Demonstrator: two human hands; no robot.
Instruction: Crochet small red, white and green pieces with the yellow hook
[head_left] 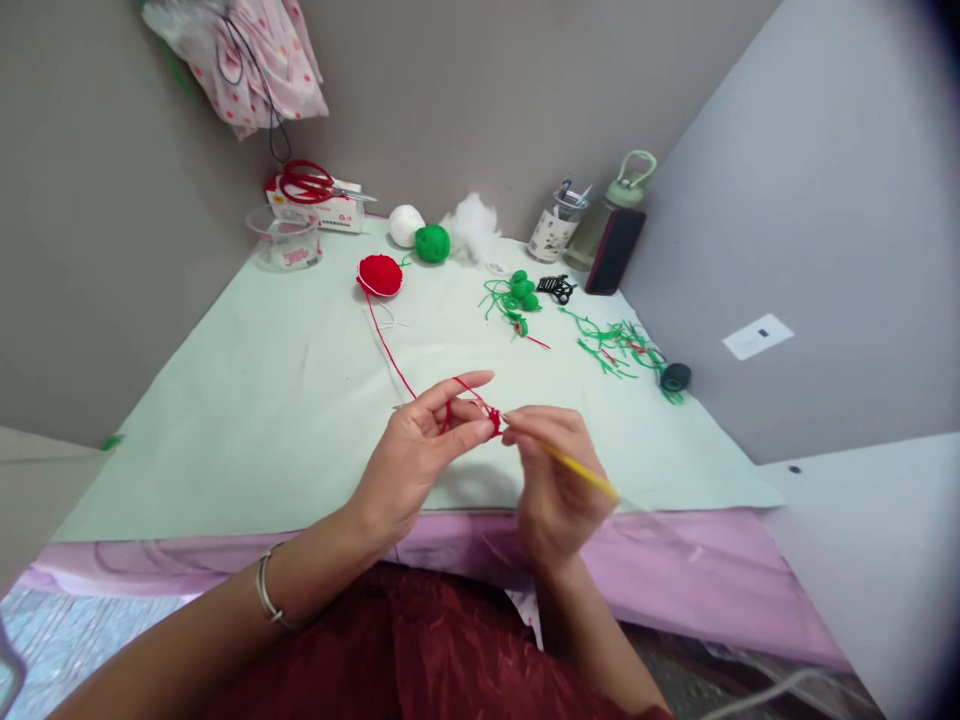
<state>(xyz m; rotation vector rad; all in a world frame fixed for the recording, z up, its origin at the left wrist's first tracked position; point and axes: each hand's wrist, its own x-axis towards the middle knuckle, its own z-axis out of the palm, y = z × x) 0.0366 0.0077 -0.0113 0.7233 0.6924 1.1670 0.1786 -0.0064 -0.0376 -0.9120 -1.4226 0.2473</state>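
Between thumb and fingers, my left hand pinches a small piece of red crochet. Red yarn loops over its raised index finger and runs back to a red yarn ball on the table. My right hand is closed around a crochet hook with a yellow handle. The hook's tip meets the red crochet, close to my left fingertips, and its fine end is hard to make out. Both hands are above the table's front part.
A green ball, a white ball and white stuffing lie at the back. Red scissors rest on a box beside a clear tub. Green crochet pieces, yarn scraps, a bottle and a phone are at right.
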